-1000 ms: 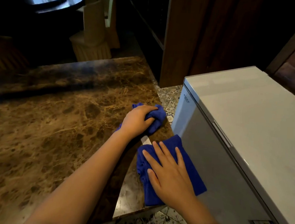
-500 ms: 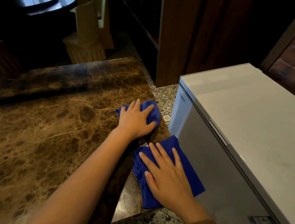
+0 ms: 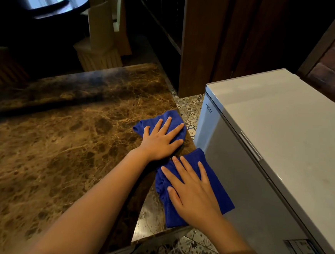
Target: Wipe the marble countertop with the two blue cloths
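A brown marble countertop [image 3: 50, 157] fills the left and centre of the head view. Near its right edge lies one blue cloth [image 3: 171, 117], and my left hand [image 3: 161, 140] presses flat on it with fingers spread. A second blue cloth [image 3: 216, 182] lies closer to me at the right edge, partly hanging past it. My right hand [image 3: 193, 193] rests flat on that cloth, fingers apart. The two cloths lie close together, with a strip of marble between them.
A white chest freezer [image 3: 281, 145] stands just right of the countertop, close to both cloths. Patterned floor tiles [image 3: 190, 106] show in the gap. A dark wooden cabinet [image 3: 209, 40] is behind; pale chairs [image 3: 101, 41] and a dark round table [image 3: 52, 1] stand far left.
My left hand has gone from gripping the bunched cloth to lying flat on it with fingers spread, and the cloth is flatter. The right hand and its cloth have barely moved.
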Demonstrator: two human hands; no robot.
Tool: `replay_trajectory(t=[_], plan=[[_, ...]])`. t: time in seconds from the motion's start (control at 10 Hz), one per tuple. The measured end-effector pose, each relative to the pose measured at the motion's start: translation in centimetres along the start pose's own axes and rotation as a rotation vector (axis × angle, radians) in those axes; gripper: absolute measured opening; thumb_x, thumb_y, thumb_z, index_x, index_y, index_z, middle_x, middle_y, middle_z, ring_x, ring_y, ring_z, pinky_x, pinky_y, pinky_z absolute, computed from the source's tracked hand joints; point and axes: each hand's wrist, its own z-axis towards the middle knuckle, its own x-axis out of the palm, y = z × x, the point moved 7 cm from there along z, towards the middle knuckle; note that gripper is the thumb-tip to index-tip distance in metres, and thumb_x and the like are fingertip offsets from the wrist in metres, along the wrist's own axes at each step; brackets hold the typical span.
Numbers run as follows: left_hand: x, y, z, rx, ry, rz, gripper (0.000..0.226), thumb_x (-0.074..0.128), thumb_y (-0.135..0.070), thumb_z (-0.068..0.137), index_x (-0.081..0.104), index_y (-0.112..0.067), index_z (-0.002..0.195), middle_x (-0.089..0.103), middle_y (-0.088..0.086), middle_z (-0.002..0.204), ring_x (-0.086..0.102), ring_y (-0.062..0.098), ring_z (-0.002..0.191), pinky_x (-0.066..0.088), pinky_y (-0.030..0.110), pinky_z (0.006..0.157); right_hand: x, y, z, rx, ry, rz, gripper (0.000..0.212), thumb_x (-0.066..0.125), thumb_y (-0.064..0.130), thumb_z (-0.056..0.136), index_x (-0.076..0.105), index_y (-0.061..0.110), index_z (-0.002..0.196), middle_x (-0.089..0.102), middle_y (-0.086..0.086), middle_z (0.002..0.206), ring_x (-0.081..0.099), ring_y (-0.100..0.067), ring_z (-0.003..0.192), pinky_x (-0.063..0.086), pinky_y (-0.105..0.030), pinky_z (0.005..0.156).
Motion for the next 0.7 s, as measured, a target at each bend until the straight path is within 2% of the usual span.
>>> replay_trajectory(t=[0.1, 0.2, 0.3, 0.4, 0.5, 0.6, 0.7], plan=[[-0.4, 0.0, -0.2, 0.019, 0.02, -0.047, 0.055, 0.021, -0.061, 0.089, -0.002, -0.051, 0.139, -0.006, 0.0, 0.158, -0.007, 0.024, 0.143, -0.004, 0.057, 0.11, 0.1, 0.0, 0.0, -0.006, 0.002, -0.001, 0.051, 0.013, 0.044, 0.092, 0.016, 0.035, 0.142, 0.012, 0.0, 0.156, 0.0, -0.016, 0.142, -0.016, -0.043, 0.108], [-1.7, 0.9, -1.8, 0.038, -0.087, -0.139, 0.056, 0.028, -0.056, 0.091, 0.007, -0.044, 0.142, 0.005, 0.002, 0.158, -0.001, 0.021, 0.143, -0.002, 0.056, 0.111, 0.2, -0.1, 0.1, -0.009, -0.005, -0.008, 0.052, 0.011, 0.045, 0.091, 0.016, 0.035, 0.142, 0.013, 0.0, 0.156, 0.0, -0.016, 0.142, -0.015, -0.042, 0.108], [-3.3, 2.8, -5.0, -0.001, -0.254, -0.118, 0.056, 0.037, -0.049, 0.091, 0.019, -0.036, 0.142, 0.022, 0.003, 0.154, 0.015, 0.021, 0.142, 0.004, 0.055, 0.112, 0.3, -0.1, 0.0, -0.02, -0.014, -0.022, 0.052, 0.013, 0.045, 0.091, 0.017, 0.034, 0.142, 0.015, -0.001, 0.155, 0.002, -0.016, 0.142, -0.014, -0.042, 0.109], [-4.5, 5.3, -9.0, -0.064, -0.37, 0.011, 0.048, 0.046, -0.038, 0.088, 0.04, -0.026, 0.134, 0.047, 0.005, 0.139, 0.04, 0.022, 0.129, 0.022, 0.052, 0.108, 0.5, -0.2, 0.2, -0.024, -0.012, -0.024, 0.051, 0.013, 0.045, 0.092, 0.017, 0.035, 0.142, 0.013, 0.0, 0.156, 0.0, -0.015, 0.142, -0.012, -0.043, 0.109], [-4.6, 7.2, -13.1, -0.143, -0.395, 0.017, 0.034, 0.049, -0.034, 0.088, 0.058, -0.019, 0.118, 0.062, 0.008, 0.115, 0.057, 0.027, 0.106, 0.044, 0.042, 0.091, 0.8, -0.2, 0.1, -0.041, -0.008, -0.03, 0.049, 0.017, 0.044, 0.094, 0.016, 0.035, 0.142, 0.011, 0.001, 0.156, -0.001, -0.015, 0.142, -0.01, -0.045, 0.11], [-4.6, 8.2, -16.2, -0.192, -0.371, -0.003, 0.031, 0.049, -0.033, 0.09, 0.062, -0.019, 0.114, 0.062, 0.006, 0.11, 0.06, 0.024, 0.098, 0.051, 0.037, 0.081, 0.3, -0.2, 0.6, -0.024, 0.04, -0.012, 0.048, 0.022, 0.041, 0.095, 0.016, 0.034, 0.142, 0.008, 0.001, 0.156, -0.003, -0.016, 0.141, -0.006, -0.048, 0.111], [-3.4, 8.8, -19.8, -0.172, -0.357, -0.05, 0.031, 0.049, -0.033, 0.09, 0.063, -0.021, 0.114, 0.061, 0.001, 0.115, 0.06, 0.018, 0.099, 0.049, 0.031, 0.085, -0.3, 0.5, 0.2, -0.002, 0.077, -0.02, 0.046, 0.028, 0.038, 0.096, 0.023, 0.031, 0.141, 0.011, 0.0, 0.156, 0.001, -0.017, 0.141, 0.004, -0.048, 0.112]])
